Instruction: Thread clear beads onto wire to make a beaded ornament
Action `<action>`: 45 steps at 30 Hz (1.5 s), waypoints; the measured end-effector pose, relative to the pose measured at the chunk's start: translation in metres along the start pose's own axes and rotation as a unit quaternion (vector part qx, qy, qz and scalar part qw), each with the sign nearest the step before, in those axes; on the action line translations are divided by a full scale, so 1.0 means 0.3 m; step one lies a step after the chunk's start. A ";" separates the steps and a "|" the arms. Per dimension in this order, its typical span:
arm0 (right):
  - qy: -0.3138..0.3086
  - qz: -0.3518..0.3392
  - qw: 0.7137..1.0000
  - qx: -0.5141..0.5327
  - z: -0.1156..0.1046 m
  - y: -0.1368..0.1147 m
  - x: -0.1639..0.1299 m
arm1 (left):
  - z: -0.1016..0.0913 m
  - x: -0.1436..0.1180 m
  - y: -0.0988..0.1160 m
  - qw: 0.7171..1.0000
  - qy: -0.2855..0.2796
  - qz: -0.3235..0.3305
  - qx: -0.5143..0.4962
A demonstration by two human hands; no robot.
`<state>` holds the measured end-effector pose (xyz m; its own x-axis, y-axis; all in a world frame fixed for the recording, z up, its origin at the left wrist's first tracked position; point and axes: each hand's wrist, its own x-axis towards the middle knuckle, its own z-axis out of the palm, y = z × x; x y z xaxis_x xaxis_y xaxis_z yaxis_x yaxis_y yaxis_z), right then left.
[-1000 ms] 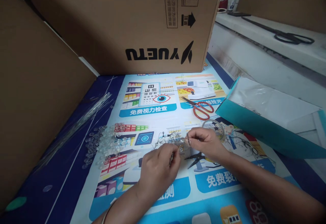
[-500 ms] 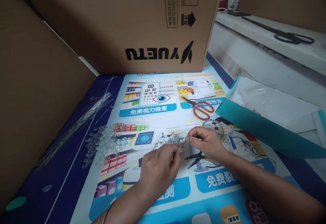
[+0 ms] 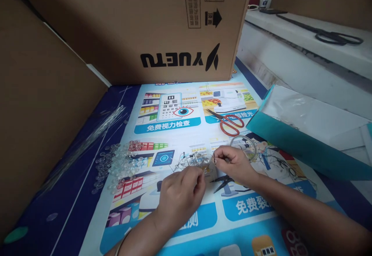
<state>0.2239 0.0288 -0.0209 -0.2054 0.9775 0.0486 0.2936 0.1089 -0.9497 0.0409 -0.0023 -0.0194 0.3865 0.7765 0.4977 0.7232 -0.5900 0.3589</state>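
Note:
My left hand [image 3: 184, 188] is closed in a pinch beside a small wired cluster of clear beads [image 3: 194, 161]; its fingertips touch the cluster's near side. At the right end of that cluster, my right hand [image 3: 234, 163] pinches a thin dark wire [image 3: 214, 157] between thumb and forefinger. Dark-jawed pliers [image 3: 223, 182] lie just below my right hand, their handles partly hidden by it. Past that hand are a coil of wire [image 3: 247, 141] and a tangle of thin wires [image 3: 286, 166]. What my left fingertips grip is too small to see clearly.
Loose clear beads [image 3: 124, 166] are spread at the left, near a bundle of straight wires [image 3: 90, 143]. Red-handled scissors [image 3: 231, 124] lie beyond my hands. A teal box [image 3: 302, 145] stands at the right. Tall cardboard [image 3: 162, 23] closes off the back and left.
My right hand has shifted very slightly left, still pinching the wire. My left hand stays almost in place. The view has tilted a little.

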 end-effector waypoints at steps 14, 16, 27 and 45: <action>-0.006 -0.090 0.992 -0.083 -0.004 -0.019 -0.014 | -0.001 0.001 0.015 0.999 -0.007 0.025 0.029; -0.005 -0.089 0.993 -0.083 -0.004 -0.018 -0.014 | -0.001 0.001 0.016 0.999 -0.006 0.027 0.032; -0.006 -0.042 0.997 -0.065 -0.003 -0.018 -0.011 | 0.006 0.002 0.005 1.000 -0.006 -0.006 -0.002; -0.006 -0.057 0.997 -0.045 0.001 -0.001 -0.013 | 0.006 0.000 -0.001 0.999 -0.016 -0.033 -0.011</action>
<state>0.2243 0.0249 -0.0210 -0.2542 0.9554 0.1504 0.3503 0.2359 -0.9065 0.0418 -0.0019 -0.0209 0.3560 0.8203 0.4477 0.7353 -0.5415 0.4076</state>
